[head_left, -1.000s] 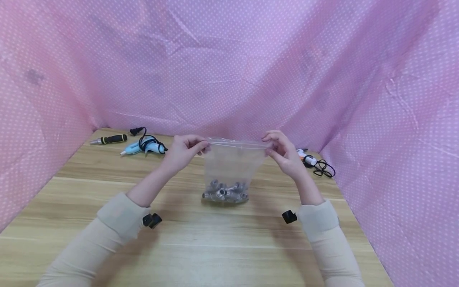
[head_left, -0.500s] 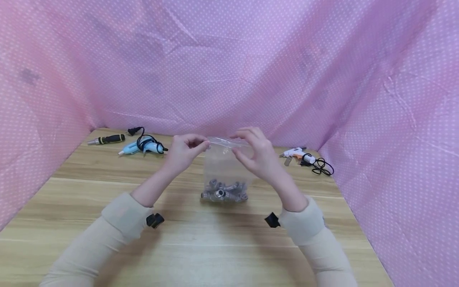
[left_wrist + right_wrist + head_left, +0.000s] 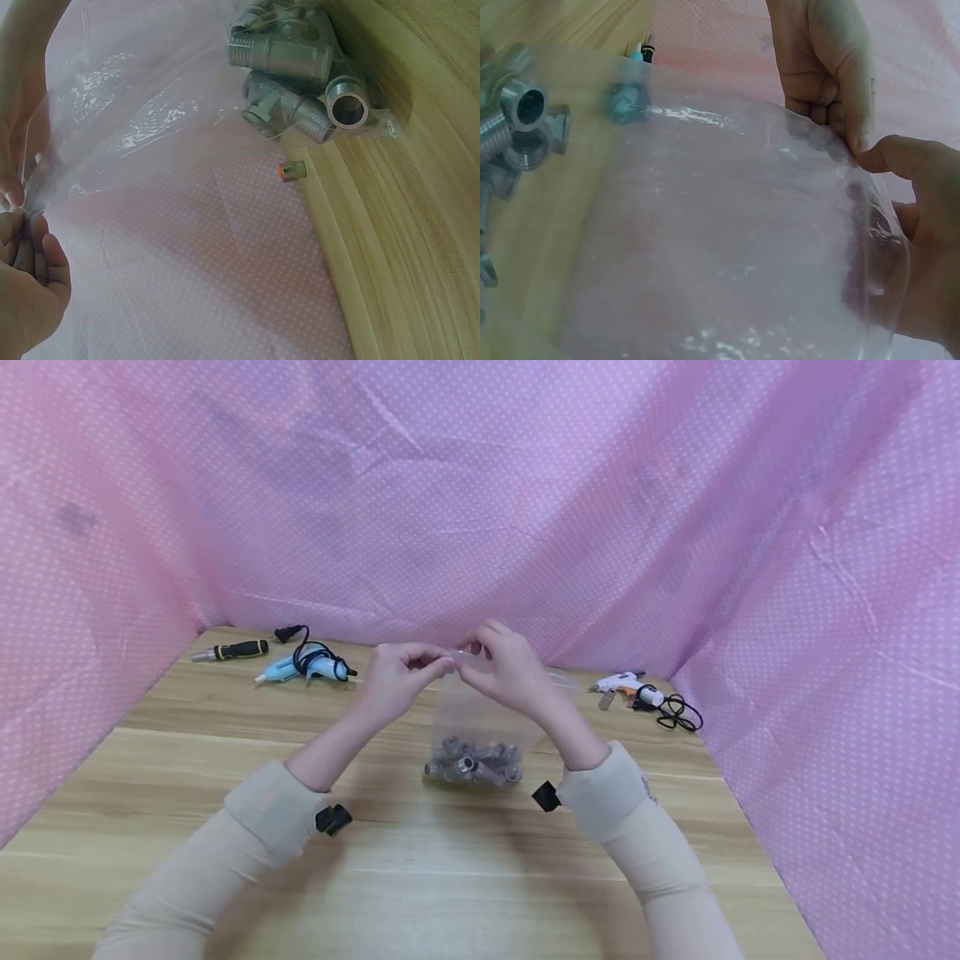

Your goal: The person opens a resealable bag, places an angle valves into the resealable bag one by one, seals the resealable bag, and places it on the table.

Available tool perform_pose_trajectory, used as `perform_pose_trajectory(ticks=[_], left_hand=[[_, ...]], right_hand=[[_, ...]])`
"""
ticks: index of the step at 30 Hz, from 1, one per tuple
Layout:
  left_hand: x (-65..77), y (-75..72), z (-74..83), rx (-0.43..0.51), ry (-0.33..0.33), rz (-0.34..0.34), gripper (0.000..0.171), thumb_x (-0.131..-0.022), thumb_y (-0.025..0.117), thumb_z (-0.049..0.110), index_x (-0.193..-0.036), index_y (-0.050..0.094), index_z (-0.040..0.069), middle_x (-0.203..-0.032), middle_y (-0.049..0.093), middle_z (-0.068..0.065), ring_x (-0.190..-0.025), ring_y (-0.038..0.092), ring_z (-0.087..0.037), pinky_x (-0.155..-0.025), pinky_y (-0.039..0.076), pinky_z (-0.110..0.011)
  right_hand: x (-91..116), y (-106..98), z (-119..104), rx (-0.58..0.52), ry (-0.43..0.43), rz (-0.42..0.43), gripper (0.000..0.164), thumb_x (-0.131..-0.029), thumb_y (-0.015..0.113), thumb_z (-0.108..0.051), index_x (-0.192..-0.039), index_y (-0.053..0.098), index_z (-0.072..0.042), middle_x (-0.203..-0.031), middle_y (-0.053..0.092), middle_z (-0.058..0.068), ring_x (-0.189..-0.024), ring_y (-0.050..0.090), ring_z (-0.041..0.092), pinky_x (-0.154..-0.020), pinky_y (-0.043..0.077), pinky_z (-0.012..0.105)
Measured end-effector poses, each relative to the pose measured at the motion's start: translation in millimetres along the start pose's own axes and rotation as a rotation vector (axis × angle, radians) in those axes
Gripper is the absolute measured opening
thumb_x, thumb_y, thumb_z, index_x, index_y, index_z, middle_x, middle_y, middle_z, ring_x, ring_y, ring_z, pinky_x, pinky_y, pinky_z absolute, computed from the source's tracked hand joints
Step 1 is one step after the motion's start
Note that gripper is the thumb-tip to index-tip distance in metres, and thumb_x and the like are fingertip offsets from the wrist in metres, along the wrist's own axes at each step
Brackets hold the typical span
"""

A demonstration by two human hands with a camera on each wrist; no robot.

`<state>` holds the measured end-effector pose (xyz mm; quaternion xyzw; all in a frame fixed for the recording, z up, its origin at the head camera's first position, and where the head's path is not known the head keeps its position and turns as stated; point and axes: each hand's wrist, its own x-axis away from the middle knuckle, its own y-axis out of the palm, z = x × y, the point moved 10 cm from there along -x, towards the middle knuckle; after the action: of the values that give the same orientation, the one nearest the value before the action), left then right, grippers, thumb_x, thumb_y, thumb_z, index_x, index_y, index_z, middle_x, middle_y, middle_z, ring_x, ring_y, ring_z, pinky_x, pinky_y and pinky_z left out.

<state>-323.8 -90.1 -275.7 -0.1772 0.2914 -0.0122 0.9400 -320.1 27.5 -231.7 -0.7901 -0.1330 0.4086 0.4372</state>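
Note:
A clear zip bag (image 3: 480, 706) stands on the wooden table, its bottom filled with metal threaded pipe fittings (image 3: 476, 766). My left hand (image 3: 401, 678) pinches the bag's top left corner between thumb and fingertips. Beside it, my right hand (image 3: 510, 670) pinches the same top edge, so the fingertips of both hands nearly meet. The right part of the bag's mouth slants away behind the right hand. In the left wrist view, the plastic (image 3: 150, 112) is stretched from the fingers to the fittings (image 3: 292, 67). The right wrist view shows the thumbs touching or nearly so at the corner.
A screwdriver (image 3: 238, 649) with a black and yellow handle and a light blue glue gun (image 3: 303, 665) lie at the back left. At the back right are a white glue gun (image 3: 622, 683) with a black cord and a small metal piece (image 3: 606, 700). Pink dotted cloth (image 3: 480, 510) surrounds the table.
My right hand has left the bag's top right corner and travelled left along the mouth to the left hand. The left hand has kept its hold, while the bag stays in place.

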Motion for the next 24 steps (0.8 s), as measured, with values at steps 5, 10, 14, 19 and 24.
perform_pose_trajectory(ticks=[5, 10, 14, 19, 24], left_hand=[[-0.1, -1.3, 1.8, 0.006, 0.016, 0.025, 0.021, -0.086, 0.069, 0.025, -0.094, 0.074, 0.006, -0.084, 0.073, -0.007, -0.069, 0.066, -0.017, -0.053, 0.047, -0.017], [-0.7, -2.6, 3.3, -0.006, 0.037, 0.041, 0.020, -0.085, 0.070, 0.024, -0.092, 0.075, 0.006, -0.081, 0.073, -0.006, -0.068, 0.066, -0.022, -0.050, 0.045, -0.017], [-0.9, -2.9, 6.7, -0.069, 0.060, 0.048, 0.018, -0.085, 0.070, 0.023, -0.091, 0.075, 0.007, -0.078, 0.073, -0.004, -0.066, 0.064, -0.014, -0.049, 0.042, -0.018], [0.8, -2.7, 13.0, -0.125, 0.084, 0.049, 0.017, -0.087, 0.069, 0.023, -0.091, 0.075, 0.008, -0.079, 0.072, -0.002, -0.067, 0.061, -0.010, -0.051, 0.042, -0.020], [5.6, -3.2, 23.1, -0.176, 0.149, 0.057, 0.014, -0.088, 0.067, 0.020, -0.090, 0.073, 0.007, -0.077, 0.070, 0.000, -0.067, 0.058, -0.009, -0.054, 0.043, -0.023]], right_hand=[[-4, 5, 5, -0.017, 0.028, -0.064, 0.014, -0.081, 0.068, -0.013, -0.088, 0.064, -0.002, -0.084, 0.057, 0.006, -0.068, 0.048, 0.017, -0.058, 0.041, 0.024], [-7, 5, 3, -0.041, 0.007, -0.069, 0.011, -0.082, 0.067, -0.011, -0.085, 0.065, -0.001, -0.080, 0.057, 0.006, -0.066, 0.045, 0.014, -0.057, 0.038, 0.023], [-7, 5, 2, -0.049, -0.008, -0.068, 0.008, -0.081, 0.066, -0.010, -0.084, 0.065, -0.002, -0.076, 0.055, 0.004, -0.064, 0.042, 0.013, -0.056, 0.036, 0.022], [-7, 5, 0, -0.044, -0.023, -0.071, 0.007, -0.082, 0.065, -0.009, -0.083, 0.064, -0.003, -0.076, 0.054, 0.003, -0.064, 0.042, 0.013, -0.055, 0.036, 0.022], [-5, 4, -2, -0.013, -0.032, -0.089, 0.008, -0.083, 0.067, -0.013, -0.081, 0.065, -0.005, -0.078, 0.056, 0.002, -0.064, 0.046, 0.012, -0.055, 0.039, 0.022]])
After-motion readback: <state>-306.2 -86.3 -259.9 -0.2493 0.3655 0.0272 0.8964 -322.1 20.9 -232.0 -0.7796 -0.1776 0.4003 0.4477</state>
